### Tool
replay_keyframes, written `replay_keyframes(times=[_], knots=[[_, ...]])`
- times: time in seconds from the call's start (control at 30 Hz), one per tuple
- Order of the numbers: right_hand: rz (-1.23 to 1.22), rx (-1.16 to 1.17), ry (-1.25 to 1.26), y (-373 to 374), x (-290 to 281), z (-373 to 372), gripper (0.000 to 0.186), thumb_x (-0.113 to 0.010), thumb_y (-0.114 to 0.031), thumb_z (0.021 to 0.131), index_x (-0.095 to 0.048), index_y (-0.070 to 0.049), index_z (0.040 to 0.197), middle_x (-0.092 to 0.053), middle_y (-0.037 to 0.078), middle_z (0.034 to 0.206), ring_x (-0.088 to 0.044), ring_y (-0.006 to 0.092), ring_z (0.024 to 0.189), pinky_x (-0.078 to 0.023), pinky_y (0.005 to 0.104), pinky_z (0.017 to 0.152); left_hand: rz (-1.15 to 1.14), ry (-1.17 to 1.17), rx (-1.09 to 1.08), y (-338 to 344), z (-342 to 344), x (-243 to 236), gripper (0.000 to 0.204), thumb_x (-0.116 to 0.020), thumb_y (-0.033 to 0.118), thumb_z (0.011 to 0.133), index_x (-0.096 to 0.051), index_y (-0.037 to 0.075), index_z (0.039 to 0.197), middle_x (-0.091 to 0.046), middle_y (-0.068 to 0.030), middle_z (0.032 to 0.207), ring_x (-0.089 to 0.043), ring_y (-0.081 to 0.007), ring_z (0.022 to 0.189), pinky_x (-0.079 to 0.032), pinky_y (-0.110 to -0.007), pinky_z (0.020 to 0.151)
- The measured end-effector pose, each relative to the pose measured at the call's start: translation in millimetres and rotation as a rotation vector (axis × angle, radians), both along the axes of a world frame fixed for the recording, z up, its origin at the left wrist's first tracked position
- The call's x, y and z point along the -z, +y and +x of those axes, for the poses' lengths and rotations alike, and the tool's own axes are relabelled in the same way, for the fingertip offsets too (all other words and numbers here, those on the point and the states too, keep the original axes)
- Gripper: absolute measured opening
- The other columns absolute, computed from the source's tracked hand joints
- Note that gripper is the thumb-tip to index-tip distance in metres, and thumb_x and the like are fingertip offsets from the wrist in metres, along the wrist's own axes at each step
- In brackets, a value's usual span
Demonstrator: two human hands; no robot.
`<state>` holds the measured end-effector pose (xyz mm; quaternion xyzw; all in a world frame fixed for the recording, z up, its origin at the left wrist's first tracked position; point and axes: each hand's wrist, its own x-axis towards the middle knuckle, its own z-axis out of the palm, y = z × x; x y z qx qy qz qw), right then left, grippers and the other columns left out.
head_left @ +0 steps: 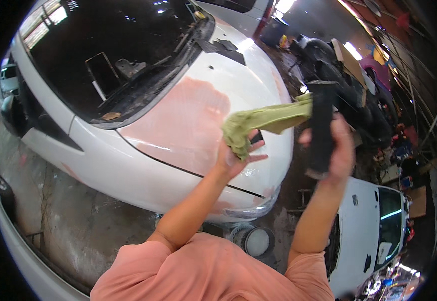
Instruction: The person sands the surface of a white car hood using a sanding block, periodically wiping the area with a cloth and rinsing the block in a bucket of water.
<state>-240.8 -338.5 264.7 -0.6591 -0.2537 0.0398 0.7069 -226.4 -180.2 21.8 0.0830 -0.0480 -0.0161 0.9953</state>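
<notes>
A light green cloth (273, 118) is draped over my left hand (233, 156), held at the thumb and palm while the fingers point to the right. From there it stretches across to a long black block (322, 130), reaching the block's upper part. My right hand (342, 148) is wrapped around that block, upright and blurred by motion. Both hands are raised over the front of a white car hood (251, 100). Pinkish filler patches (178, 120) cover much of the hood's near side. Behind my left fingers a small dark patch shows; its kind is unclear.
Dark sheets (228, 50) lie on the hood near the windshield (113, 45). A bucket of whitish liquid (257, 242) stands on the floor by the bumper. Car parts and clutter (329, 65) fill the right side, with another white vehicle (364, 226) at the lower right.
</notes>
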Motion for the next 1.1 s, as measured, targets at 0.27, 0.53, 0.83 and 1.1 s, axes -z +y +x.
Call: replay_keyframes(times=[0.27,0.53,0.83,1.1], knots=[[-0.021,-0.269,0.379,68.5,170.1,25.7,0.036,-0.061,-0.03,0.106,-0.063,0.002,0.122,-0.071,0.008,0.092,-0.075,0.0203,0.079,-0.057,0.0281,0.067,0.176,0.036,-0.332,119.5,-18.9,-3.9,0.048,-0.052,0.045,0.106,-0.062,0.009,0.135,-0.071,-0.0134,0.125,-0.07,-0.0373,0.115,-0.056,-0.057,0.101],[0.602,0.141,0.874,-55.5,315.2,105.5,0.042,-0.061,-0.042,0.105,-0.06,-0.003,0.121,-0.071,0.017,0.101,-0.073,0.0272,0.087,-0.063,0.0402,0.071,2.083,0.152,-0.792,191.2,-55.9,-39.0,0.053,-0.082,0.024,0.086,-0.065,0.007,0.133,-0.067,-0.0164,0.129,-0.064,-0.0368,0.12,-0.053,-0.048,0.104],[0.757,0.115,0.971,16.4,317.6,171.0,0.035,-0.06,-0.038,0.107,-0.054,-0.011,0.129,-0.069,0.013,0.11,-0.074,0.0285,0.093,-0.063,0.0419,0.074,2.789,0.298,-0.952,199.4,-115.9,5.6,0.094,-0.081,0.057,0.083,-0.044,0.021,0.162,-0.034,-0.0242,0.166,-0.032,-0.0535,0.152,-0.034,-0.059,0.122],[0.825,0.075,0.764,146.5,282.4,298.9,0.028,-0.062,-0.035,0.107,-0.057,-0.009,0.117,-0.066,0.013,0.101,-0.073,0.029,0.083,-0.061,0.0397,0.069,2.514,0.038,-1.174,197.9,-106.8,16.6,0.088,-0.086,0.036,0.085,-0.044,0.019,0.16,-0.026,-0.0265,0.17,-0.028,-0.0538,0.154,-0.035,-0.058,0.123]])
